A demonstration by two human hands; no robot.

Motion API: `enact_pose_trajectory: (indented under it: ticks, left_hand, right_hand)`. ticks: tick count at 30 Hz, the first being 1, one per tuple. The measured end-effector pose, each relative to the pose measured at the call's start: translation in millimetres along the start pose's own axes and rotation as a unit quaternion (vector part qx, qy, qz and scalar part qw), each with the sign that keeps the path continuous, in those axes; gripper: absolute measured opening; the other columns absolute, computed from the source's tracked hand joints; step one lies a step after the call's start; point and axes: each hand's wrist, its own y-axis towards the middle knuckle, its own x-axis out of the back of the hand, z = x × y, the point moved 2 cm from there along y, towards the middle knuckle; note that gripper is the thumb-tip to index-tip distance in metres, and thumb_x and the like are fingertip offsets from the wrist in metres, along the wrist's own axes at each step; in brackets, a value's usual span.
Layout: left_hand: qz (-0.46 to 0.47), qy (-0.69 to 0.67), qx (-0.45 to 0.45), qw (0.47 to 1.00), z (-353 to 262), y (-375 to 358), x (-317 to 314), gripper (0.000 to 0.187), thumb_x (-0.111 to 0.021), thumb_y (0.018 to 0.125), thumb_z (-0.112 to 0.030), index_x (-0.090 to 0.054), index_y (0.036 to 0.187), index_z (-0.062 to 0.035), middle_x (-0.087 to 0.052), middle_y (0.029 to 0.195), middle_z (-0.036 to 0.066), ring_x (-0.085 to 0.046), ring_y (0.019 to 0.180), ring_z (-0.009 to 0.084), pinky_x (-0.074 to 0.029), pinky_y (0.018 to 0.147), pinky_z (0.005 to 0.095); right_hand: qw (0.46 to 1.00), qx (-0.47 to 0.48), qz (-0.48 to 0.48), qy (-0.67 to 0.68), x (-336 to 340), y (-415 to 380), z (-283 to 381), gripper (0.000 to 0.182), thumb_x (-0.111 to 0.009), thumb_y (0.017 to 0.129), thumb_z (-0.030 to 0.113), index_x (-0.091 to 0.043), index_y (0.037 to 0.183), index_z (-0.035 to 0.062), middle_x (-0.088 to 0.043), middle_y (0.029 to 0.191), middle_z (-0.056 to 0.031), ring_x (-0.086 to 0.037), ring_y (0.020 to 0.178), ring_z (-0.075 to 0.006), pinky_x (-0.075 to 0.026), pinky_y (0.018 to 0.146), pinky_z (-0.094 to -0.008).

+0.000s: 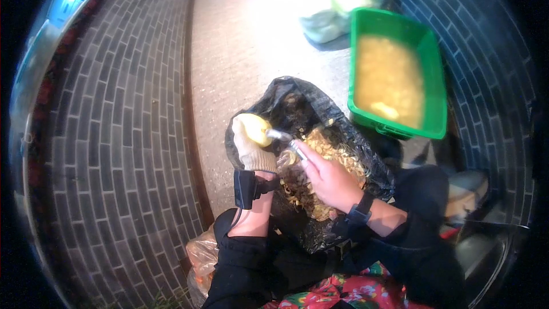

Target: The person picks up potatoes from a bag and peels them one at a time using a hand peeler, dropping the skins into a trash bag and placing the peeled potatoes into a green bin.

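Observation:
My left hand point(251, 146), in a light knitted glove, is wrapped round a pale yellow peeled potato point(257, 128). Bare and closed, my right hand point(329, 178) grips a metal peeler point(296, 147), whose head is at the potato's right side. Beneath both hands lies a spread black plastic bag point(329, 106) holding a heap of peelings point(340, 160) and dark scraps. Both wrists wear black straps.
Right of the bag, a green basin point(437, 80) holds cloudy liquid and pale yellow pieces. Behind it sits a plastic bag point(331, 11) with pale green contents. Another clear bag point(203, 254) lies by my left leg. Brick-patterned surfaces flank both sides.

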Motion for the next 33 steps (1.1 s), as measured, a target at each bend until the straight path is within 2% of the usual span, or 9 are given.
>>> enact_pose_trajectory:
  ticks: [2,5,7,17,22,26,27,28,33]
  left_hand:
    - [0.031,0.001,-0.021,0.999,1,4,5,0.047,-0.053,0.093,-0.054,-0.063,0.107,-0.0109,-0.066,0.095,0.006,-0.062,0.081,0.0208,-0.050,0.077,0.0349]
    - [0.057,0.034,-0.028,0.997,1,-10,-3,0.042,-0.056,0.093,-0.047,-0.063,0.106,-0.0084,-0.065,0.092,0.007,-0.062,0.079,0.0203,-0.050,0.075,0.0338]
    - [0.012,0.192,-0.207,0.959,0,-18,-10,0.038,-0.059,0.091,-0.041,-0.061,0.107,-0.0056,-0.063,0.091,0.008,-0.061,0.079,0.0203,-0.050,0.074,0.0319]
    - [-0.097,0.145,-0.217,0.960,-5,-26,-14,0.047,-0.062,0.088,-0.044,-0.057,0.111,-0.0037,-0.061,0.091,0.010,-0.060,0.072,0.0215,-0.050,0.061,0.0355]
    - [-0.051,0.163,-0.065,0.983,-3,-9,8,0.051,-0.056,0.090,-0.056,-0.062,0.108,-0.0089,-0.063,0.090,0.006,-0.061,0.079,0.0191,-0.050,0.072,0.0332]
    - [0.019,0.047,-0.015,0.999,3,12,9,0.051,-0.054,0.090,-0.058,-0.063,0.106,-0.0109,-0.065,0.091,0.004,-0.062,0.081,0.0187,-0.050,0.075,0.0332]
    - [0.011,0.038,-0.013,0.999,1,12,8,0.051,-0.054,0.090,-0.058,-0.063,0.107,-0.0113,-0.066,0.092,0.004,-0.063,0.082,0.0192,-0.050,0.076,0.0337]
    - [0.005,0.029,-0.011,1.000,-2,5,3,0.051,-0.054,0.090,-0.059,-0.064,0.108,-0.0117,-0.067,0.093,0.004,-0.063,0.082,0.0196,-0.050,0.076,0.0342]
    - [0.003,0.013,0.020,1.000,-3,-17,-13,0.043,-0.057,0.090,-0.054,-0.064,0.104,-0.0137,-0.067,0.091,0.003,-0.064,0.081,0.0203,-0.050,0.076,0.0346]
  right_hand:
    - [0.999,0.022,-0.032,-0.007,5,6,-8,0.046,-0.047,0.099,0.023,-0.041,0.145,0.0200,-0.057,0.066,-0.0172,-0.059,0.054,-0.0287,-0.047,0.057,-0.0381]
    - [0.998,0.048,-0.032,-0.003,5,9,-13,0.047,-0.048,0.098,0.020,-0.040,0.145,0.0180,-0.056,0.065,-0.0201,-0.059,0.055,-0.0317,-0.046,0.056,-0.0409]
    - [0.998,0.036,-0.023,-0.034,2,5,-7,0.047,-0.048,0.098,0.019,-0.040,0.145,0.0160,-0.057,0.066,-0.0212,-0.060,0.056,-0.0335,-0.046,0.057,-0.0420]
    - [0.997,0.035,0.047,-0.044,-27,-7,-6,0.050,-0.045,0.099,0.019,-0.032,0.146,0.0094,-0.064,0.077,-0.0237,-0.064,0.067,-0.0408,-0.051,0.062,-0.0484]
    - [0.998,0.024,0.060,-0.018,-35,-8,-12,0.052,-0.046,0.099,0.021,-0.032,0.148,0.0154,-0.057,0.064,-0.0240,-0.060,0.059,-0.0394,-0.047,0.059,-0.0469]
    - [0.992,0.116,-0.035,0.038,-21,4,-21,0.041,-0.045,0.098,0.019,-0.046,0.138,0.0102,-0.066,0.084,-0.0215,-0.064,0.070,-0.0386,-0.052,0.067,-0.0450]
    - [0.998,0.054,-0.012,0.022,-4,5,-9,0.039,-0.045,0.099,0.020,-0.049,0.137,0.0117,-0.066,0.076,-0.0164,-0.064,0.064,-0.0361,-0.053,0.064,-0.0433]
    - [0.999,-0.010,0.008,0.041,6,7,-7,0.042,-0.049,0.099,0.020,-0.046,0.141,0.0153,-0.057,0.066,-0.0116,-0.053,0.055,-0.0163,-0.046,0.058,-0.0321]
    - [0.998,-0.027,-0.022,0.049,23,20,-22,0.041,-0.048,0.099,0.020,-0.047,0.140,0.0187,-0.058,0.068,-0.0118,-0.054,0.058,-0.0160,-0.047,0.061,-0.0319]
